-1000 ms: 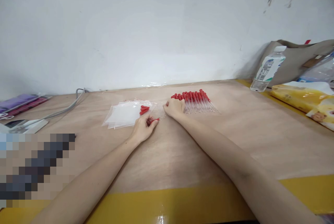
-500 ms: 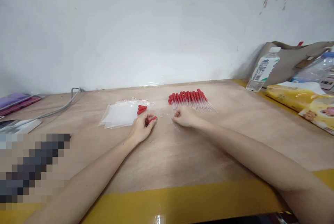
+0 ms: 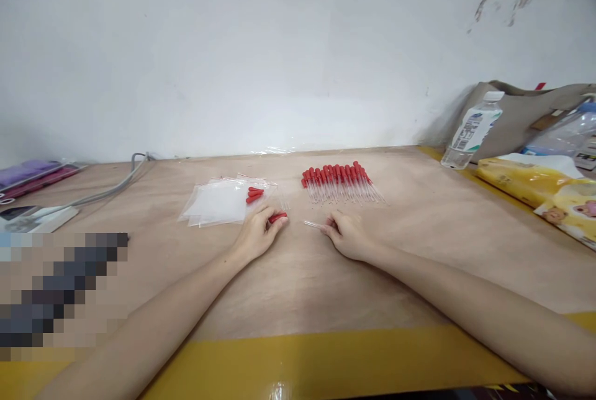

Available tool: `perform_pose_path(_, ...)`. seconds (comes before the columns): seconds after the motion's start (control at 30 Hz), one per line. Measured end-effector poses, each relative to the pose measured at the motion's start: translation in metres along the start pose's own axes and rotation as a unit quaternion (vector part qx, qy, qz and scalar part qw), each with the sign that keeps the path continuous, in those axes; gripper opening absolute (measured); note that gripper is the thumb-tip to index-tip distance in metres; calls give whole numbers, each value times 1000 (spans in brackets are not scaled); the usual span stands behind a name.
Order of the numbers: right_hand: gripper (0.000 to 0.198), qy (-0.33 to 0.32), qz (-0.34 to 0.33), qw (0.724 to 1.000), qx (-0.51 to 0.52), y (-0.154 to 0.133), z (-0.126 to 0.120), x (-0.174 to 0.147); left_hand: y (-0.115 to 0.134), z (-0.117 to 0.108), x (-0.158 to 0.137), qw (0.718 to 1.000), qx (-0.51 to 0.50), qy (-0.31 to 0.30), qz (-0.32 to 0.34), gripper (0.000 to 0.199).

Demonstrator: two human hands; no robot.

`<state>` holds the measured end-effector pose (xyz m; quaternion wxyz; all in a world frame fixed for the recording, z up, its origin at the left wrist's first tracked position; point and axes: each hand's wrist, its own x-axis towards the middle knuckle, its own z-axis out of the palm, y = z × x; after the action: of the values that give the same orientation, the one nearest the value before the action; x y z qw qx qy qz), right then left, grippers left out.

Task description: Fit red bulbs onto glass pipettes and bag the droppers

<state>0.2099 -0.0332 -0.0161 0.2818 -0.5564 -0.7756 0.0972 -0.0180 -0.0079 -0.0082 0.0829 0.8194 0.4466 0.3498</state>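
My left hand [image 3: 261,230] is closed on a red rubber dropper bulb [image 3: 278,217], whose end points right. Facing it, my right hand [image 3: 347,232] pinches a thin clear glass dropper tube [image 3: 313,224], its free end toward the bulb with a gap between them. Several loose red bulbs [image 3: 254,195] lie on clear zip bags [image 3: 216,201] behind my left hand. A few clear tubes [image 3: 283,198] lie just right of the bags. Beyond my right hand is a row of droppers [image 3: 338,176], red bulbs at the back and clear tubes toward me.
At the right stand a plastic bottle [image 3: 472,130], a yellow tissue pack [image 3: 535,182] and a grey bag [image 3: 516,114]. On the left are a grey cable [image 3: 112,190] and purple and pink packets [image 3: 37,176]. Yellow tape [image 3: 298,356] runs along the front table edge; a white wall [image 3: 279,52] closes the back.
My right hand has drawn back toward me and slightly right, and the clear tube now shows pointing left. The bulb in my left hand has turned more level and moved slightly right.
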Motion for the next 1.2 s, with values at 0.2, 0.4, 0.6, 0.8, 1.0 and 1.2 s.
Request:
perform_pose_path(0.2,9,24,-79,989,125,2,-6,-4,15,3,-5,997,-62,-45,8,20)
perform_pose_path(0.4,15,33,-139,980,138,-2,-1,-6,21,5,-6,989,-127,-76,-10,21)
perform_pose_path(0.6,17,15,-168,973,160,0,-2,-5,17,13,-10,969,-230,-75,-43,23)
perform_pose_path(0.8,19,-15,-192,968,162,5,-2,0,17,15,-13,958,-261,-104,-58,26)
perform_pose_path(1.0,22,61,-248,966,-31,4,-2,-4,21,15,-14,971,-213,-94,-63,27)
perform_pose_path(1.2,23,63,-229,970,-55,2,-3,-9,14,11,-10,977,-198,-67,-33,28)
